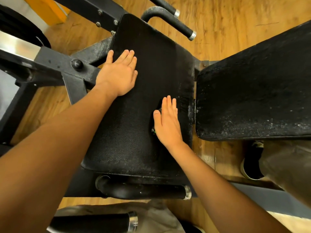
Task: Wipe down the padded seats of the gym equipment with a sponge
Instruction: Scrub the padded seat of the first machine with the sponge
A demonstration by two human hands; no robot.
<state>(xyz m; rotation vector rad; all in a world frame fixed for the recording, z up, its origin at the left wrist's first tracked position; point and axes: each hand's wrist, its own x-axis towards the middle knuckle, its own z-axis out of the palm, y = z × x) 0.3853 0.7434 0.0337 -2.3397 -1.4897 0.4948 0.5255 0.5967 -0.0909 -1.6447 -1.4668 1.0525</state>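
— Where's the sponge (pixel 153 131) sitting?

— Under your right hand (pixel 168 121), on the right half of the padded seat (pixel 131 135), towards its near end. Your palm hides almost all of it. Only a dark edge shows by your thumb, and a speck of green at the heel of the hand.

— What's around the seat?

— A second black pad (pixel 252 91) lies just beside it on the right, flecked with white along its edges. The black metal frame (pixel 67 68) runs off to the left. I count four chrome-capped handles (pixel 185 29): two beyond the far end of the seat and two at the near end. Below it all is wooden floor (pixel 218 22), and your shoe (pixel 250 165) stands by the second pad. Nothing lies on the seat except your hands.

— And my hands?

— Both are flat, fingers straight and close together, gripping nothing. The right presses down on the sponge, fingers pointing away from you. Your left hand (pixel 119 73) rests on the seat's left edge, farther up, with the thumb out over the frame side. Both forearms are stretched out, and the hands are well apart.
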